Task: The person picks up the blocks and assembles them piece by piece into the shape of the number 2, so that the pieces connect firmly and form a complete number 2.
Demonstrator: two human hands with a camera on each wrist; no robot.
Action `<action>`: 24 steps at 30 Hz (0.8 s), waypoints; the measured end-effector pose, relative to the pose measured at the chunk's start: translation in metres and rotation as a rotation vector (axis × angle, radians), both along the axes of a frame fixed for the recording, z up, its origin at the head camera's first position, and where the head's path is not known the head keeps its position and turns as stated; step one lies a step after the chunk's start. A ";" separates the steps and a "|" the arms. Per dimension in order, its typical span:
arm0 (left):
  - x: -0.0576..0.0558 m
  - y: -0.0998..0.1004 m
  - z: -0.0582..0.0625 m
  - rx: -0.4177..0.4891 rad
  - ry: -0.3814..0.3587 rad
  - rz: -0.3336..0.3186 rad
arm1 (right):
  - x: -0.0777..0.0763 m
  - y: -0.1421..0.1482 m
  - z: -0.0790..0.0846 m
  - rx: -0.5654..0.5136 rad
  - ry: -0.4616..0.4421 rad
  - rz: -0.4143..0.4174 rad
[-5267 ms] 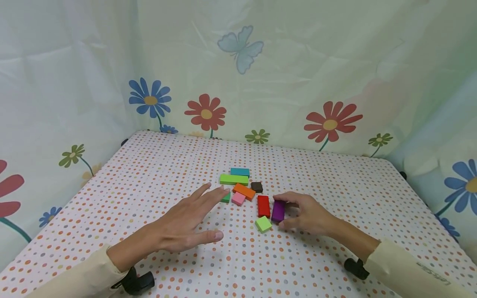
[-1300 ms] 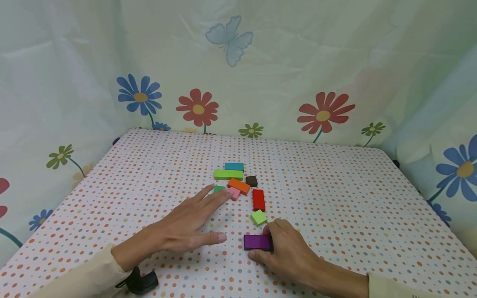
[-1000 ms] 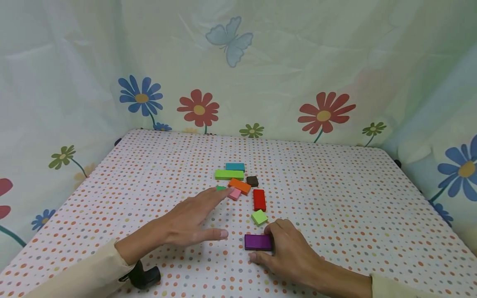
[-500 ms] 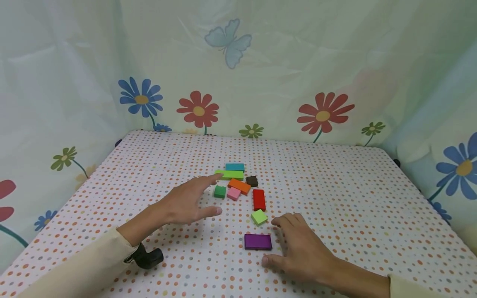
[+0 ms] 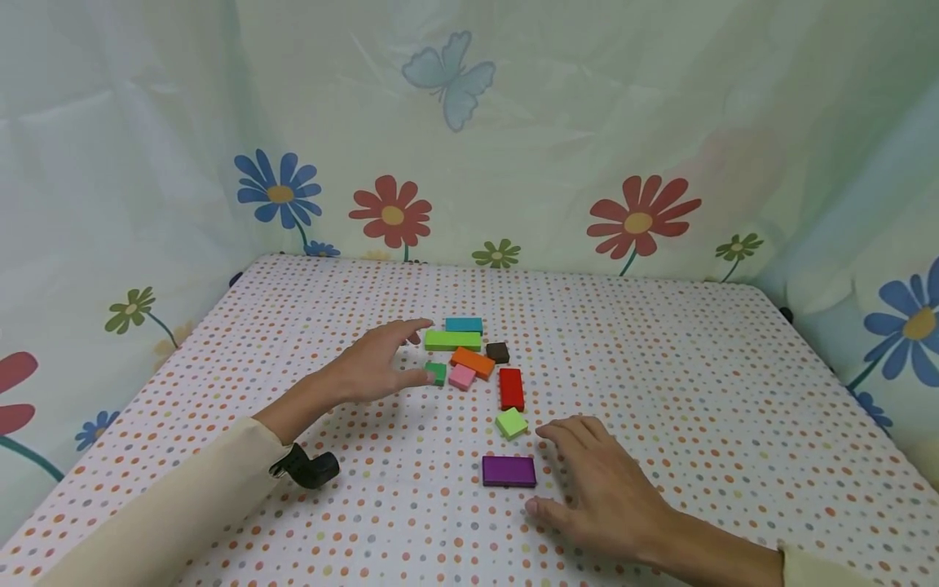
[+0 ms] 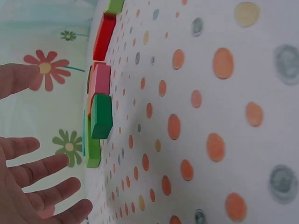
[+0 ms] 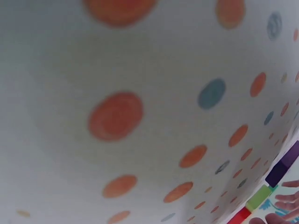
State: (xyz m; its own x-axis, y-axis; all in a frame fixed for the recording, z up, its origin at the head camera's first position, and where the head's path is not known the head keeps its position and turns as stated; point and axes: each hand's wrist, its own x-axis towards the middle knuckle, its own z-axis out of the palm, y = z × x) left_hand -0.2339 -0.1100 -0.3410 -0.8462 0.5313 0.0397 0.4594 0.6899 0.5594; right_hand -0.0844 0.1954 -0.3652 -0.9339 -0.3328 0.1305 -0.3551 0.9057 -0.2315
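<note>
My left hand (image 5: pixel 374 363) is held over the table with fingers spread and nothing in them. Its thumb tip overlaps the edge of a small green block (image 5: pixel 436 373) in the head view; whether they touch I cannot tell. Just beyond its fingertips lies a long lime block (image 5: pixel 452 341). In the left wrist view the same green block (image 6: pixel 102 116) stands apart from the fingers. Nearer to me, a purple block (image 5: pixel 509 471) lies crosswise on the cloth. Right of it rests or hovers my right hand (image 5: pixel 605 489), fingers loosely bent and holding nothing.
Around the green block lie a pink block (image 5: pixel 462 376), an orange block (image 5: pixel 473 363), a dark brown block (image 5: pixel 497 352) and a teal block (image 5: pixel 464 324). A red block (image 5: pixel 511 389) and a light green square block (image 5: pixel 511 423) lie toward the purple one. Flowered curtains (image 5: pixel 543 122) enclose the dotted table.
The purple block came from beside the red one toward me and was turned crosswise; my right hand then let it go and drew back right. My left hand moved forward toward the green block.
</note>
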 end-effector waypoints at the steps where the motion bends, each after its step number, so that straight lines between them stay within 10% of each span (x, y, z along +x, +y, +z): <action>1: -0.002 0.000 0.000 0.014 -0.008 -0.004 | 0.000 0.000 0.000 -0.009 0.006 0.007; 24: -0.046 0.013 -0.001 0.029 -0.114 0.011 | 0.003 -0.006 -0.002 -0.112 -0.091 0.004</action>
State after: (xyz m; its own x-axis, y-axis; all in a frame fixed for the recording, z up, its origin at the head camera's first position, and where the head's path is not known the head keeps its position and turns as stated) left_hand -0.2798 -0.0973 -0.3422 -0.8519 0.5220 -0.0420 0.3839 0.6771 0.6278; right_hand -0.0812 0.1898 -0.3670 -0.9423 -0.3247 0.0815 -0.3315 0.8712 -0.3621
